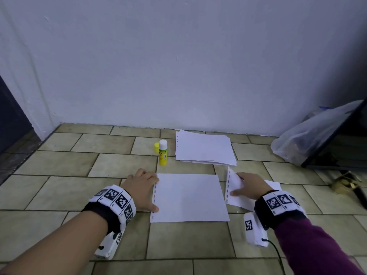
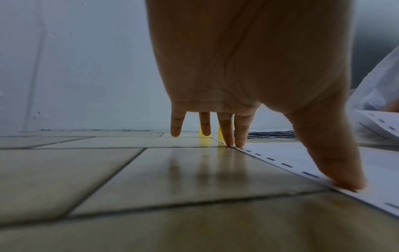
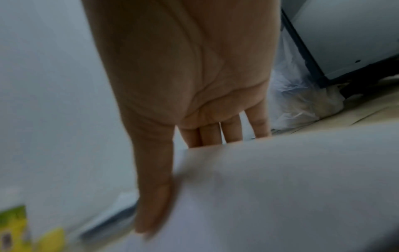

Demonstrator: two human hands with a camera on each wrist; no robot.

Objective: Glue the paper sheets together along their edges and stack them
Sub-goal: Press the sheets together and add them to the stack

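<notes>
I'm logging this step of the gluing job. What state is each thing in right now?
Yellow glue stick: upright, uncapped.
Yellow cap: off, on floor beside it.
White perforated sheet: flat on tiles.
Left hand: fingertips pressing that sheet's perforated edge.
Second white sheet: edge lifted.
Right hand: grips it.
Paper stack: lying flat.

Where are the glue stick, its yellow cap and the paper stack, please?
glue stick (image 1: 163,154): head view, on its yellow label.
yellow cap (image 1: 156,147): head view, on its side.
paper stack (image 1: 204,148): head view, middle of the top sheet.
</notes>
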